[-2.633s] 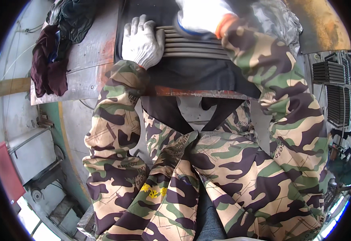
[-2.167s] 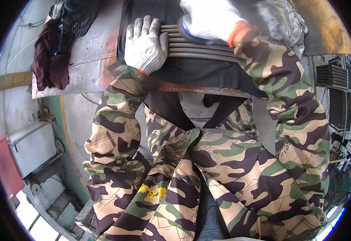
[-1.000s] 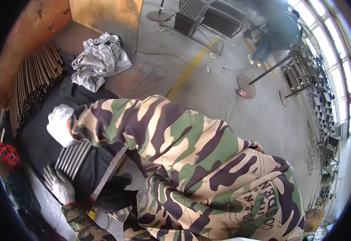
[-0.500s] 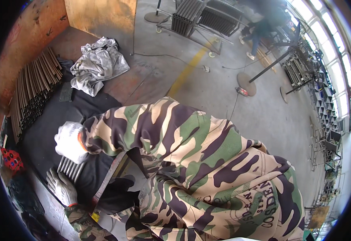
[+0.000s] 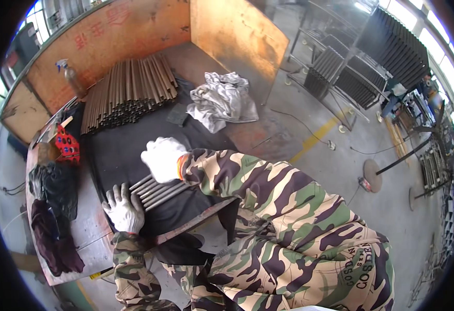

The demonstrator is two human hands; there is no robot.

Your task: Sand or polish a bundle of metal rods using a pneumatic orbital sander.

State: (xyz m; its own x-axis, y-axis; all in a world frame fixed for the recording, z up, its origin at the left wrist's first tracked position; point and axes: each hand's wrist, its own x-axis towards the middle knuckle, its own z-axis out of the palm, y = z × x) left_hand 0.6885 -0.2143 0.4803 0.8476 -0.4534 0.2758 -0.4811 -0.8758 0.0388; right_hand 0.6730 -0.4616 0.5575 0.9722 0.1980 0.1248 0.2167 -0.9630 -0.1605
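Note:
Several thin grey metal tubes (image 5: pixel 159 196) lie side by side on the black cloth (image 5: pixel 120 150) that covers the table. At their left ends, my left hand (image 5: pixel 125 211) in a white knit glove lies palm down, fingers spread, touching or nearly touching the tubes. My right hand (image 5: pixel 163 158), gloved in white too, is curled over the far side of the row. Its fingers are folded under, so whatever they may grip is hidden.
A large stack of brownish tubes (image 5: pixel 133 90) lies along the back board (image 5: pixel 105 41). Beside it are a crumpled grey-white cloth (image 5: pixel 222 103) and a small dark pad (image 5: pixel 177 115). Left are a spray bottle (image 5: pixel 71 78), a red spotted item (image 5: pixel 67 144) and dark cloths (image 5: pixel 56 192). Racks (image 5: pixel 341 72) stand right.
My view has swung left and up, so the table sits further right in the picture and the back board shows more. Both hands stay by the row of tubes; the left fingers look more spread.

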